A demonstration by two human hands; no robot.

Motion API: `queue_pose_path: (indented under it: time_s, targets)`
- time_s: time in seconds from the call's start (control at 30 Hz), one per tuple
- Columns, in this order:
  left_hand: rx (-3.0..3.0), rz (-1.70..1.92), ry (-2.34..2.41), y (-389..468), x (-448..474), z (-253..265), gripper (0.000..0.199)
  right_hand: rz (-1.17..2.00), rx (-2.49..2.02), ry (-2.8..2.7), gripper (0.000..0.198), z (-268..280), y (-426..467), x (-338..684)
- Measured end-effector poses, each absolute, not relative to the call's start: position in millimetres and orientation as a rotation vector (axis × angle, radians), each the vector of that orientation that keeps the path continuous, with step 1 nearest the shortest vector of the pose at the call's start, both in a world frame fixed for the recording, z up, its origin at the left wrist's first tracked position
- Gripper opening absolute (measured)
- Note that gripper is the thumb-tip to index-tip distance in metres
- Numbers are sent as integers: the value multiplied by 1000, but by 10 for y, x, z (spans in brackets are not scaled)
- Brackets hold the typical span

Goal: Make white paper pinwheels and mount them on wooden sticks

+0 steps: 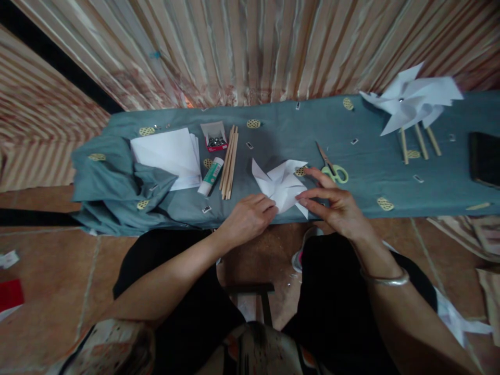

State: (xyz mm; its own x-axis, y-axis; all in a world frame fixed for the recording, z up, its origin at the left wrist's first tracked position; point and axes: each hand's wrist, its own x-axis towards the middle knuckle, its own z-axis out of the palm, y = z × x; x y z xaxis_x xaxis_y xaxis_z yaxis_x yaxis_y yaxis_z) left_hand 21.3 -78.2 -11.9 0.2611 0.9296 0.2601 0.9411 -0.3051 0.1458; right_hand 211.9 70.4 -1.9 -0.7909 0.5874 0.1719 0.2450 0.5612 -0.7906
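Observation:
A white paper pinwheel point(282, 182) with folded blades lies on the cloth in front of me, without a stick. My left hand point(253, 214) is closed at its lower left, fingertips pinching the paper edge. On the other side, my right hand point(336, 204) pinches a blade at the right edge between thumb and finger, its index finger raised. Just beyond that hand rest scissors point(332, 167) with pale green handles. Left of the pinwheel are several wooden sticks point(229, 162), a glue stick point(211, 176) and a small red-and-white box point(214, 138) of metal pins or tacks.
Stacked white paper point(167, 156) lies on the left, partly under bunched cloth point(117, 182). Finished-looking pinwheels point(414, 99) on sticks lie at the far right, near a dark phone-like object point(484, 159). A striped curtain point(258, 52) hangs along the table's back edge.

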Motion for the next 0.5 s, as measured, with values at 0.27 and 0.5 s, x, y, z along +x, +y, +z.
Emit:
queue_pose_path:
  time_s: [0.27, 0.5]
  targets:
    - [-2483, -433, -1841, -784, 225, -113, 17, 790, -703, -2385, 9, -136, 672, 1871]
    - [-2486, -441, -1845, -775, 229, -112, 19, 573, -702, -2471, 19, -139, 587, 1727]
